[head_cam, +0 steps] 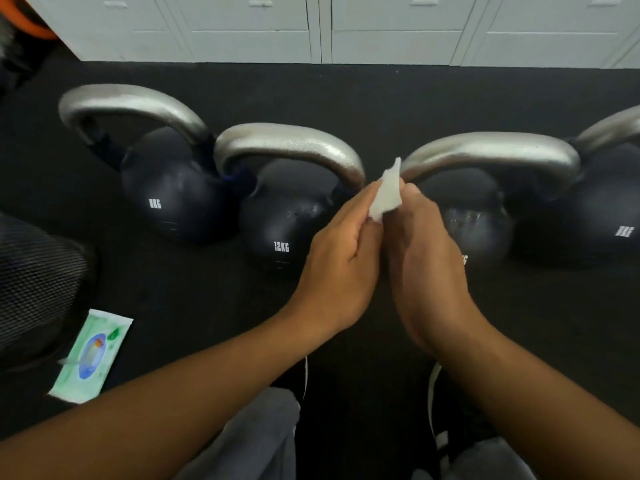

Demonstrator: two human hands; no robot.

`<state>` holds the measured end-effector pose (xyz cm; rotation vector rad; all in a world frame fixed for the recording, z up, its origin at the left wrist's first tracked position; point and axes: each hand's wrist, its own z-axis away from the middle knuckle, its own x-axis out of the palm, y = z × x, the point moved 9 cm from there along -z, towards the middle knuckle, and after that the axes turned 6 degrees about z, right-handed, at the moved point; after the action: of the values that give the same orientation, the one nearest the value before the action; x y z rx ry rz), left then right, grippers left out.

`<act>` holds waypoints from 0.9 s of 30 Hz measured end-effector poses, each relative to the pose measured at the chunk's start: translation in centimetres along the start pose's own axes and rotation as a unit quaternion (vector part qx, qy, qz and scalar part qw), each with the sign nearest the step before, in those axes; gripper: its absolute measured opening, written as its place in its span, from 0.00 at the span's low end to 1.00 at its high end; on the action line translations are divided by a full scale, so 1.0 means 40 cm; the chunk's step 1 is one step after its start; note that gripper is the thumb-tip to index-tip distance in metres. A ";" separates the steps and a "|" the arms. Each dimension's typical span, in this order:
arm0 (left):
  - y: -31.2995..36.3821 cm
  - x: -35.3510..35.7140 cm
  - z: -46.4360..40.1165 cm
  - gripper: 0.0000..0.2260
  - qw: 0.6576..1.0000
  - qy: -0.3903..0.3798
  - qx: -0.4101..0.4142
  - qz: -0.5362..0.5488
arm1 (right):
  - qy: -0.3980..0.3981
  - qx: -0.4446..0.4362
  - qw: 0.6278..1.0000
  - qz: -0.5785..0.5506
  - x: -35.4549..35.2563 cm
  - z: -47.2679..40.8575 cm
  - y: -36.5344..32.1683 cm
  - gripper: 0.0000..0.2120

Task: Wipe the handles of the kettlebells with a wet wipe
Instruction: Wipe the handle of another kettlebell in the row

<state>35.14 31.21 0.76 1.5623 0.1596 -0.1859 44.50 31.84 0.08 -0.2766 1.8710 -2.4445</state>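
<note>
Four kettlebells are standing in a row on the floor (pixel 346 98), each with one silver handle. One wet wipe (pixel 386 195) is sitting pinched between the fingers of the left hand (pixel 337 268) and right hand (pixel 427 268), poking up past the fingertips, between the second handle (pixel 291 143) and third handle (pixel 491 147). One wipe packet (pixel 91 355) is lying well left of the fingers.

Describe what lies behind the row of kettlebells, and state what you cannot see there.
Behind the kettlebells runs a strip of black floor, then white cabinet doors. An orange object shows at far left. The floor directly behind each kettlebell body is hidden.
</note>
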 end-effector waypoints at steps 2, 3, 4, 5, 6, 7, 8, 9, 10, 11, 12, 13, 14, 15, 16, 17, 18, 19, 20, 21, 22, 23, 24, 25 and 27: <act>-0.013 -0.006 0.008 0.21 1.000 0.002 0.000 -0.002 | -0.003 0.012 1.000 -0.003 0.013 -0.011 0.017 0.21; -0.019 -0.012 0.010 0.21 1.000 -0.002 0.000 -0.007 | -0.008 0.020 1.000 -0.002 0.022 -0.011 0.022 0.25; -0.022 -0.020 0.011 0.21 1.000 -0.005 0.004 -0.015 | -0.013 0.028 1.000 -0.007 0.032 -0.010 0.026 0.29; -0.022 -0.029 0.011 0.21 1.000 -0.006 0.009 -0.026 | -0.016 0.032 0.999 -0.009 0.039 -0.010 0.032 0.31; -0.022 -0.038 0.011 0.20 0.999 -0.003 0.014 -0.034 | -0.020 0.031 0.999 -0.016 0.045 -0.010 0.039 0.30; -0.022 -0.048 0.011 0.20 0.999 0.005 0.017 -0.039 | -0.023 0.027 0.999 -0.025 0.050 -0.011 0.048 0.28; -0.024 -0.058 0.011 0.19 0.999 0.017 0.019 -0.042 | -0.025 0.022 0.999 -0.033 0.055 -0.014 0.058 0.25; -0.028 -0.069 0.013 0.18 0.999 0.034 0.016 -0.040 | -0.026 0.024 0.998 -0.047 0.062 -0.019 0.067 0.23; -0.036 -0.081 0.016 0.18 0.998 0.054 0.006 -0.030 | -0.025 0.032 0.997 -0.059 0.065 -0.025 0.078 0.24; -0.050 -0.095 0.018 0.18 0.997 0.075 -0.010 -0.014 | -0.027 0.040 0.996 -0.069 0.069 -0.032 0.087 0.28; -0.065 -0.108 0.019 0.19 0.995 0.094 -0.031 0.003 | -0.029 0.048 0.996 -0.073 0.072 -0.039 0.089 0.33; -0.079 -0.120 0.018 0.20 0.993 0.106 -0.049 0.019 | -0.030 0.042 0.996 -0.073 0.076 -0.046 0.086 0.35; -0.089 -0.130 0.014 0.22 0.991 0.113 -0.064 0.034 | -0.030 0.039 0.997 -0.067 0.076 -0.052 0.089 0.34; -0.096 -0.137 0.008 0.24 0.989 0.116 -0.075 0.053 | -0.032 0.037 0.996 -0.073 0.078 -0.056 0.092 0.33; -0.098 -0.141 0.000 0.26 0.987 0.113 -0.084 0.074 | -0.023 0.025 0.998 -0.061 0.074 -0.062 0.091 0.31; -0.096 -0.141 -0.010 0.27 0.985 0.106 -0.090 0.098 | -0.003 0.012 0.999 -0.039 0.065 -0.069 0.090 0.28; -0.091 -0.140 -0.019 0.28 0.983 0.096 -0.094 0.123 | 0.013 0.002 1.000 -0.010 0.057 -0.077 0.089 0.26; -0.085 -0.137 -0.028 0.29 0.980 0.083 -0.095 0.150 | 0.017 -0.007 1.000 -0.004 0.055 -0.089 0.095 0.26; -0.081 -0.132 -0.036 0.29 0.977 0.069 -0.095 0.176 | 0.019 0.007 1.000 -0.024 0.058 -0.102 0.100 0.28; -0.077 -0.127 -0.043 0.28 0.974 0.056 -0.095 0.197 | 0.002 0.020 0.998 -0.062 0.069 -0.110 0.105 0.29; -0.074 -0.123 -0.048 0.28 0.971 0.045 -0.097 0.216 | -0.009 0.028 0.997 -0.077 0.073 -0.115 0.109 0.28; -0.073 -0.120 -0.051 0.27 0.966 0.037 -0.099 0.234 | -0.014 0.027 0.996 -0.086 0.073 -0.118 0.109 0.28; -0.070 -0.117 -0.053 0.26 0.962 0.030 -0.099 0.252 | -0.019 0.023 0.996 -0.083 0.069 -0.119 0.111 0.28; -0.068 -0.116 -0.052 0.25 0.959 0.025 -0.099 0.264 | -0.029 0.017 0.996 -0.085 0.073 -0.114 0.109 0.28; -0.068 -0.116 -0.049 0.26 0.956 0.017 -0.102 0.275 | -0.028 0.011 0.996 -0.082 0.071 -0.105 0.123 0.29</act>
<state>30.04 33.24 -0.88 1.3484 -0.2253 0.2883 40.63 34.12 -5.37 -0.5123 1.8672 -2.5276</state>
